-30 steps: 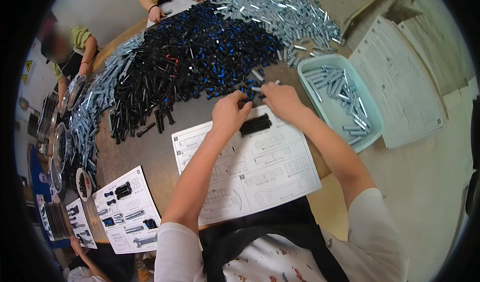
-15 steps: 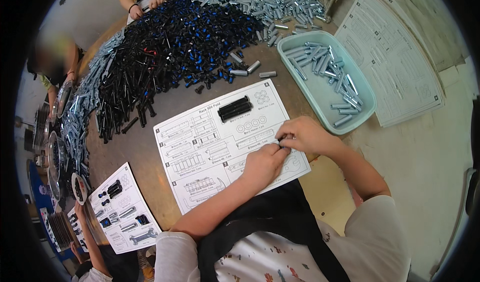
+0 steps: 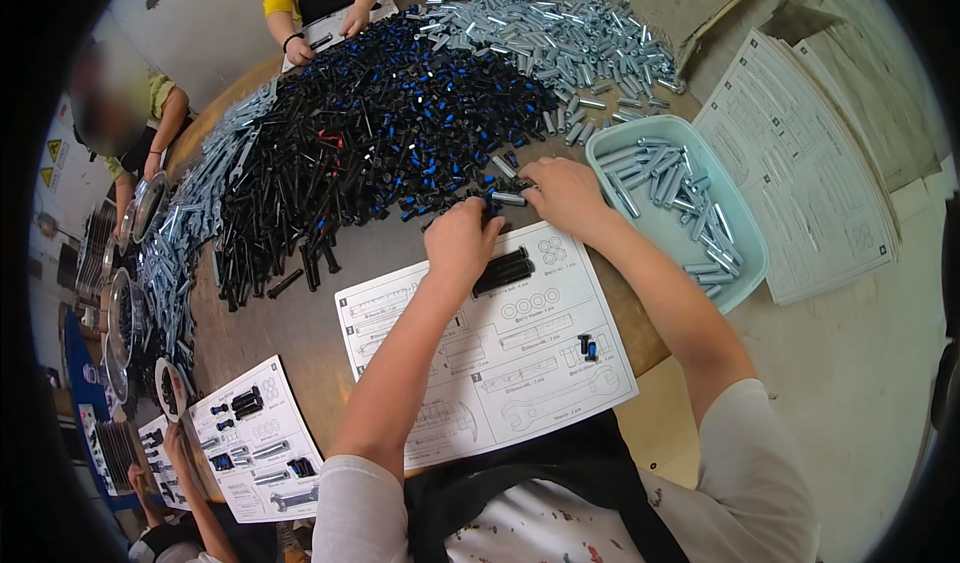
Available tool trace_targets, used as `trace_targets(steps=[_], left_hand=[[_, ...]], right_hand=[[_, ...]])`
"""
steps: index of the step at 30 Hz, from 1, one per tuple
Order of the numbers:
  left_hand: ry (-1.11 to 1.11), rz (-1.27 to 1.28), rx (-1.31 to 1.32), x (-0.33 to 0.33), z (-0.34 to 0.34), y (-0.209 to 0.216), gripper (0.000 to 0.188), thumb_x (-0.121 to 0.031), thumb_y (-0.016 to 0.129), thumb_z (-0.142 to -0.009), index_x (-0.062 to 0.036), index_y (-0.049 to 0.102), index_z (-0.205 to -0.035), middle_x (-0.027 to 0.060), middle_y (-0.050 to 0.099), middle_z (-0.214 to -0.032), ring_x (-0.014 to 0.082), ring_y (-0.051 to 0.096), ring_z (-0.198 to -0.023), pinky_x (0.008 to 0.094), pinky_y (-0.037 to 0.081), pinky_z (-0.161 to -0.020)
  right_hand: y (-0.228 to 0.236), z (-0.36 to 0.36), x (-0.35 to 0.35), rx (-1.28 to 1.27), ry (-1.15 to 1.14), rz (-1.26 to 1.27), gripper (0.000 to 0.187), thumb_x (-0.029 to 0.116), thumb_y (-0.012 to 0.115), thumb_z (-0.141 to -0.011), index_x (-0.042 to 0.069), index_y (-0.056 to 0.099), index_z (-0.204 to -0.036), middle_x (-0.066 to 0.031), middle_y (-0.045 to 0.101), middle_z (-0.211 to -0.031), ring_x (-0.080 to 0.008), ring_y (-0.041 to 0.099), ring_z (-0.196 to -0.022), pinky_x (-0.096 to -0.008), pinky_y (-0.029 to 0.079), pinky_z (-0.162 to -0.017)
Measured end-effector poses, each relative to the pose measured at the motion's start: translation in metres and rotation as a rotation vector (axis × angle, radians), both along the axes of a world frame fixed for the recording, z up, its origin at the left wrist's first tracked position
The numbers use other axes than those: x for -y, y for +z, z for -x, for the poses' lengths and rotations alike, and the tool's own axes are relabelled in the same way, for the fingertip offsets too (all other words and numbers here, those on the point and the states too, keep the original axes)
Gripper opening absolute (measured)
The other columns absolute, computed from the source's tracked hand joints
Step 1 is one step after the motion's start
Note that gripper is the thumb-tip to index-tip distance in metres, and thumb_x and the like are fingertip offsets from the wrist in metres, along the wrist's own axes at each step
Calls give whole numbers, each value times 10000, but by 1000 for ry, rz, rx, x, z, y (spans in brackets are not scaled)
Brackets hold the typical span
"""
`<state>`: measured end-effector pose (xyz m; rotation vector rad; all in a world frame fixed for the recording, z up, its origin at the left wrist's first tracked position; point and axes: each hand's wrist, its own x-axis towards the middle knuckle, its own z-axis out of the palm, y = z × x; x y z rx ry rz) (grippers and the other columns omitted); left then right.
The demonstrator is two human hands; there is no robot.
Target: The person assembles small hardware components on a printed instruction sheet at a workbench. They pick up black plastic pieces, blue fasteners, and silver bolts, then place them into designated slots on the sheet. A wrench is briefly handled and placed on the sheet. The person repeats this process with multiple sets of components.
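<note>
My left hand (image 3: 460,245) reaches over the top of a printed sheet (image 3: 620,378) to the near edge of a heap of small black bolts with blue on them (image 3: 450,123). Its thumb stands apart from its fingers, and nothing shows in its grasp. Opposite it, my right hand (image 3: 568,198) is at the same edge, fingers parted beside a few loose dark bolts. A silver metal sleeve (image 3: 507,199) lies between the hands. On the sheet rest several long black bolts (image 3: 503,271) side by side and a little group of short black-and-blue bolts (image 3: 588,347).
Silver sleeves fill a pale green bin (image 3: 755,273) at right, beside stacked printed sheets (image 3: 800,173). More sleeves (image 3: 560,43) lie at the back, wrenches (image 3: 215,163) at left. Another laid-out sheet (image 3: 265,508) is lower left. Co-workers sit around the table.
Both hands have left the right part of the sheet and moved forward to the heap. The short bolts on the sheet, hidden behind my hands before, now show. The whole view has shifted slightly.
</note>
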<state>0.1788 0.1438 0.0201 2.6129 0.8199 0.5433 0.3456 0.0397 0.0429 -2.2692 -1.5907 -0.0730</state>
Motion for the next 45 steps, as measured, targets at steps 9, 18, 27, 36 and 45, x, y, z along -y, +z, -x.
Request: trace_targets(steps=[9,18,27,36,45], left_hand=[[0,-71,-49,-8,-35,-11,260,-275,741,-817,-88,617,-948,124,691,-843,337,690,-767,451,542,-653],[-129,-97,9,-20,-20,-8,143,-157,568,-893,-111,686,-960,148,710,-891,368,677,-819,483,533,-711],[-208,-128,-176,-2,-27,6,162,-143,616,-844,-79,715,-956,130,687,-993,342,680,-901,448,553,-782],[-445,274,201,56,19,26,123,-171,712,-842,-100,736,-939,109,710,-873,292,688,-733,384,538,-663],[-459,268,211,167,83,-4,127,-128,750,-816,-88,740,-936,84,675,-813,278,662,-726,367,535,-638]], right_hand=[[-5,-19,-14,-239,-4,30,161,245,745,-759,104,759,-834,-117,720,-789,-320,693,-794,-448,532,-725],[31,15,67,-243,-40,-332,244,154,652,-855,44,710,-1065,-127,653,-864,-262,631,-754,-360,501,-668],[47,42,155,-708,-237,-475,216,84,685,-849,-2,703,-1046,-70,699,-868,-112,631,-765,-262,502,-693],[49,59,183,-866,-197,-351,163,91,666,-884,8,722,-1013,-78,716,-809,-121,661,-720,-263,509,-665],[2,94,162,-303,122,-185,129,179,632,-857,94,722,-825,-84,707,-823,-300,674,-760,-409,520,-688]])
